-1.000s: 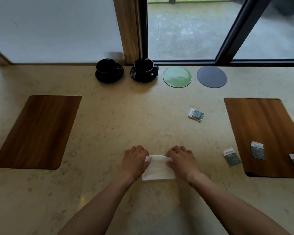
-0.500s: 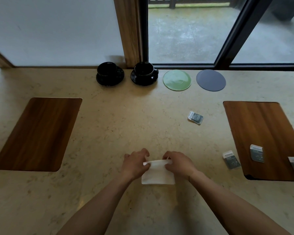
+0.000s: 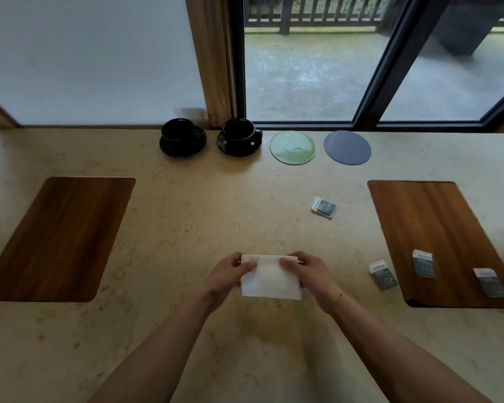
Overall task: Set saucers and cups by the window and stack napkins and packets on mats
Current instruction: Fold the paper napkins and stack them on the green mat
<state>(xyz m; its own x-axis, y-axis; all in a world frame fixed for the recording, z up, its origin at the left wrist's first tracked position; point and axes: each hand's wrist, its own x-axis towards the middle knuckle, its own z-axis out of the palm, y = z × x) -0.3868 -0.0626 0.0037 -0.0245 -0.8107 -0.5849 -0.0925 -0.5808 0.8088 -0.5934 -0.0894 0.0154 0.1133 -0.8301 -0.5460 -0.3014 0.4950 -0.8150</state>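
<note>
**Napkin held at both upper corners, low centre of the worktop**

Napkin handling is judged easy on weight but poor on stiffness: thin, soft and folded, it is likely to sag, open out or crease if taken by one corner only. It is held at 6 o'clock on the worktop, its far edge raised. The left hand is closed on the upper left corner in a pinch, and the right hand is closed on the upper right corner in the same way. A two-sided grip along the folded edge is judged best for carrying it flat.

The bare left mat lies at 9 o'clock; the right mat at 3 o'clock carries two packets. Cups on saucers are set at 12 o'clock by the window.
</note>
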